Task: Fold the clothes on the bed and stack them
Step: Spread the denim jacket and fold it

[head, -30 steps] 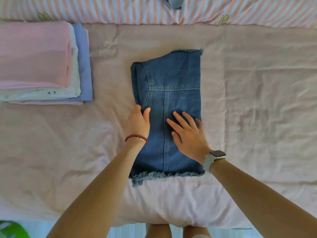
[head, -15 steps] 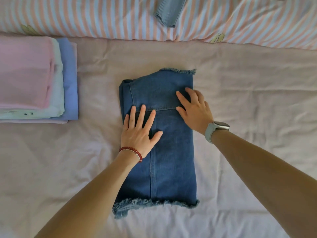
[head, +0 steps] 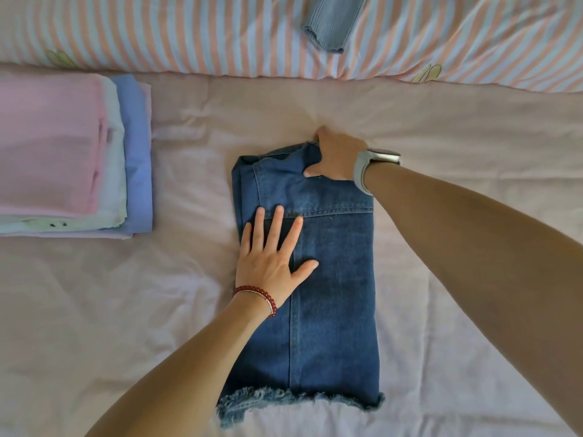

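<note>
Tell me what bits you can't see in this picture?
Head view only:
- right hand: fingertips curl under the denim shorts' far edge, hidden.
- folded stack: cut off by the left edge.
- ribbed blue garment: cut off by the top edge.
- Shorts' underside: hidden against the sheet.

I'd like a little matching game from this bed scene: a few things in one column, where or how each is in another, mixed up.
1. left hand
2. right hand
3. folded stack
4. grey ribbed garment

a. on the striped duvet
b. flat on the denim shorts
c. at the bed's left
d. grips the shorts' far edge

Pairs: 1-b, 2-d, 3-c, 4-a
</note>
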Demonstrator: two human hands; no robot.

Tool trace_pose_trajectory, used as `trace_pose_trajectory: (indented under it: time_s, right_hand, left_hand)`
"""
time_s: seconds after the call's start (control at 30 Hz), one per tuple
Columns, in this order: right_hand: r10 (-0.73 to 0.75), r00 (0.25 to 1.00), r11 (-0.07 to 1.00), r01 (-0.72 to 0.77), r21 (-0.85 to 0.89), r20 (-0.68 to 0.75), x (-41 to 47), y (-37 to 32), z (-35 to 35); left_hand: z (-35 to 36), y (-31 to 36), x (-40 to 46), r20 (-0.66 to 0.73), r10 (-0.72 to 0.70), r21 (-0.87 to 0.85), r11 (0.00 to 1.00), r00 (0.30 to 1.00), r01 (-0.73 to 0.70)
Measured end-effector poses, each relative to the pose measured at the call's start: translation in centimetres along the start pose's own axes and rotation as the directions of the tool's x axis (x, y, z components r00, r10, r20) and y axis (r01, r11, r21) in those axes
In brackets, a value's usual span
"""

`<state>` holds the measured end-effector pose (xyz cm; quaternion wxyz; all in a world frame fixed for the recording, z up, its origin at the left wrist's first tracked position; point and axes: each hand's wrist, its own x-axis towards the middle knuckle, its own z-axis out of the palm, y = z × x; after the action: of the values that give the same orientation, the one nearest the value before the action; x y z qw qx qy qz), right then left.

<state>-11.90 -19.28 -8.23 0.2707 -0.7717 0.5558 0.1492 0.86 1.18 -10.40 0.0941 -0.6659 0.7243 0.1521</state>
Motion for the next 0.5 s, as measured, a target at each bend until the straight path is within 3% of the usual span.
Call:
trace_pose_trajectory:
  time_s: [0.2,0.3,0.4,0.5]
  right_hand:
    - [-0.185,0.982,0.962,0.176,0.209,0.024,-4.7,-0.6,-2.2]
    - [-0.271,0.962,0.945,0.263,0.194,0.019,-9.3,-1.4,-2.4]
    - [-0.289,0.95,0.931,0.307,0.196,-0.115,-13.2,-1.7,-2.2]
    - [-0.277,0.941,0.918,0.319,0.235,-0.196,-17.0,-2.0,-1.8]
  left_hand:
    - [-0.1,-0.1,0.3,0.028,0.003,0.013,1.0,1.0,-0.004]
    - [-1.1,-0.1,-0.1,0.015,0.049,-0.054,0.997,0.999,-0.048]
    - [-3.0,-0.9,-2.4,-0.14,0.099,-0.25,0.959,0.985,-0.131]
    - [-4.5,-3.3,-6.1,-0.332,-0.128,-0.493,0.868,0.935,-0.057]
